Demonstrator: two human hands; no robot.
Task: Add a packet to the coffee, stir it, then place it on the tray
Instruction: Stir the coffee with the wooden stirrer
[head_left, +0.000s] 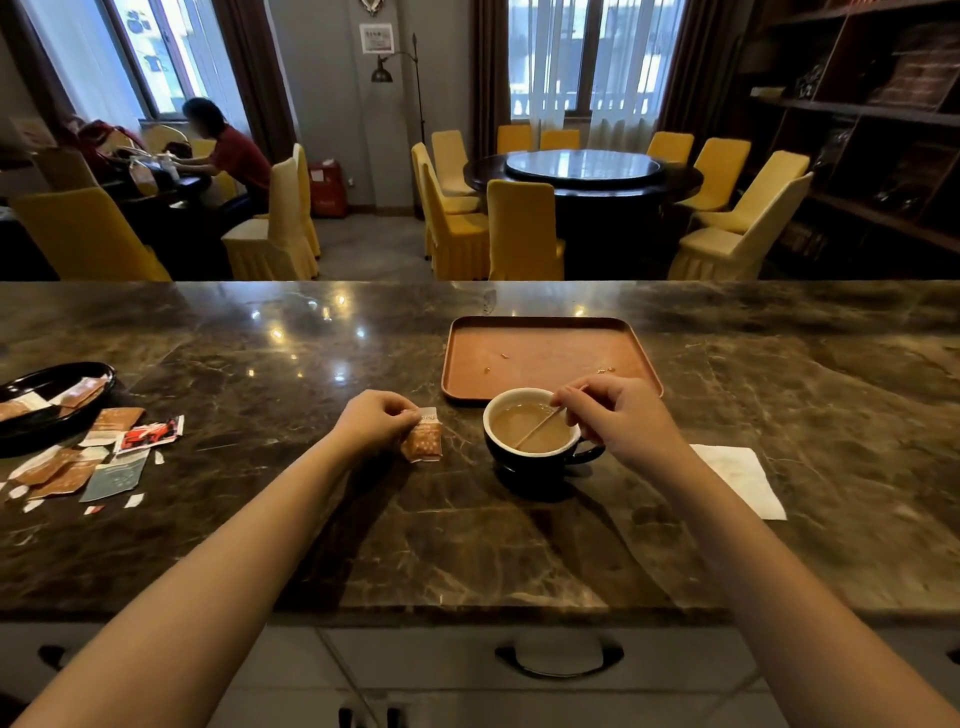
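A dark cup (524, 457) with a white inside holds milky coffee and stands on the marble counter just in front of the brown tray (545, 332). My right hand (618, 415) hovers over the cup's right rim, pinching a thin wooden stir stick (537, 428) whose lower end dips into the coffee. My left hand (376, 418) is to the left of the cup, fingers closed on the top of an orange dotted packet (423, 440) that hangs down to the counter. The tray holds only a few small scraps.
A black dish (31, 421) with packets sits at the far left, with several loose packets (104, 457) and torn bits in front of it. A white napkin (740, 478) lies right of the cup. Beyond the counter are yellow chairs, a round table and a seated person.
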